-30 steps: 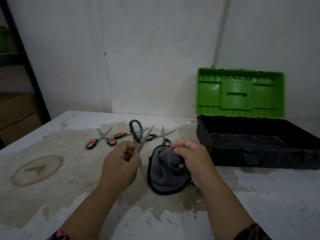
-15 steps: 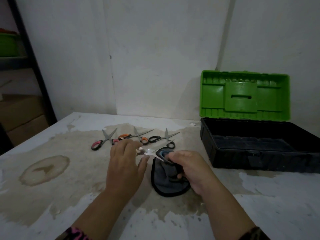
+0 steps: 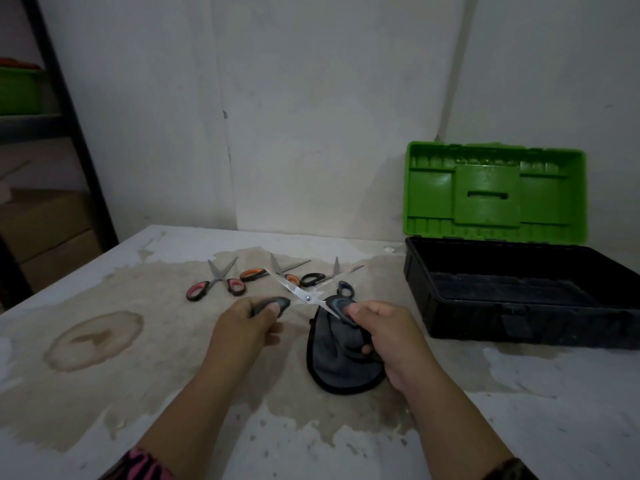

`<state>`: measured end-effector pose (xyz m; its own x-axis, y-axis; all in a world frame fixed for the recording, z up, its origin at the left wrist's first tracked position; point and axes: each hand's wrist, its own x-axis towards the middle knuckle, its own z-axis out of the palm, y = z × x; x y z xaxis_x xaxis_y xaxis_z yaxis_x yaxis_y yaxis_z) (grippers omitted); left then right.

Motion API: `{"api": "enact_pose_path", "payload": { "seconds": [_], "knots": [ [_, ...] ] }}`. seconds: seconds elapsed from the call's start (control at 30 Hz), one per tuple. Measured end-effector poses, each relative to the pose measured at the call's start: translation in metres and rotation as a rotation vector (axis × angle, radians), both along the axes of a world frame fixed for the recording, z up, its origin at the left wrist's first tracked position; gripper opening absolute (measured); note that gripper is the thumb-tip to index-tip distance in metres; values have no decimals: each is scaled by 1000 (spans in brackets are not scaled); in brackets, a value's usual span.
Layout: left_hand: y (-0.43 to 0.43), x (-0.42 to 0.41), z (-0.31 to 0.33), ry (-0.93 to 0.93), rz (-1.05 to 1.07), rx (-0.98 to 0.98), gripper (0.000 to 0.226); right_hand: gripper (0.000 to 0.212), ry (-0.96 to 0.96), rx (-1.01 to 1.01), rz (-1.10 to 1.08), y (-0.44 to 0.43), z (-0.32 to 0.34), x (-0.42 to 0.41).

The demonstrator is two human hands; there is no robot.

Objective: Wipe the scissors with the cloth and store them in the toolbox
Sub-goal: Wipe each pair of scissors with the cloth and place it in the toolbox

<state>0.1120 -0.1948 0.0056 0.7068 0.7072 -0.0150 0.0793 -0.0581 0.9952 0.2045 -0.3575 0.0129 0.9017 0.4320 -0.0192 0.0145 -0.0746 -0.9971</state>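
Observation:
A pair of scissors with dark blue-grey handles (image 3: 306,298) is held above the table with its blades spread wide apart. My left hand (image 3: 247,322) grips the left handle loop. My right hand (image 3: 382,332) pinches the right handle loop and also holds the grey cloth (image 3: 341,360), which hangs down onto the table below it. The toolbox (image 3: 519,292) stands open at the right, its black base showing nothing inside and its green lid upright.
Three more scissors lie in a row behind my hands: a pink-handled pair (image 3: 216,284), an orange-handled pair (image 3: 273,273) and a black-handled pair (image 3: 327,275). The table top (image 3: 104,393) is stained. A dark shelf frame (image 3: 69,116) stands at the left.
The scissors were upright and closed in my left hand. They came down, my right hand took the other handle, and the blades have been pulled open.

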Motion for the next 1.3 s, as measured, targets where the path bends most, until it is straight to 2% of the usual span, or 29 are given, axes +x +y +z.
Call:
{"api": "enact_pose_path", "payload": {
  "seconds": [0.1,0.27,0.43,0.53,0.6,0.7,0.77,0.9,0.97,1.03,1.17,1.3],
  "knots": [
    [-3,-4,5,-34,-194,-386,14,20,30,25,-18,-1,-1,2],
    [-17,-6,11,-43,-338,-548,20,20,29,-45,40,-1,-2,1],
    [-16,-3,3,22,-248,-253,20,18,-24,-144,143,-3,0,-1],
    [-13,-5,3,35,-237,-197,22,20,-92,-124,48,-6,2,3],
    [-9,-7,3,61,-266,-168,23,13,-205,-88,-60,-9,5,11],
    [-6,-9,3,121,-308,-112,24,40,-391,-110,-123,-17,10,18],
    [-8,-10,5,153,-317,-84,25,32,-500,-83,-122,-19,15,15],
    [-17,-9,7,191,-343,8,33,14,-808,-174,21,-5,16,-6],
    [-22,-8,6,200,-359,52,37,12,-899,-295,157,7,7,-14],
    [-26,-8,6,206,-361,80,37,17,-994,-413,160,15,-2,-14],
    [-28,-7,7,223,-364,106,34,13,-916,-395,-63,15,2,-6],
    [-29,-7,7,220,-356,113,35,14,-967,-397,90,14,0,-20]
  ]
}}
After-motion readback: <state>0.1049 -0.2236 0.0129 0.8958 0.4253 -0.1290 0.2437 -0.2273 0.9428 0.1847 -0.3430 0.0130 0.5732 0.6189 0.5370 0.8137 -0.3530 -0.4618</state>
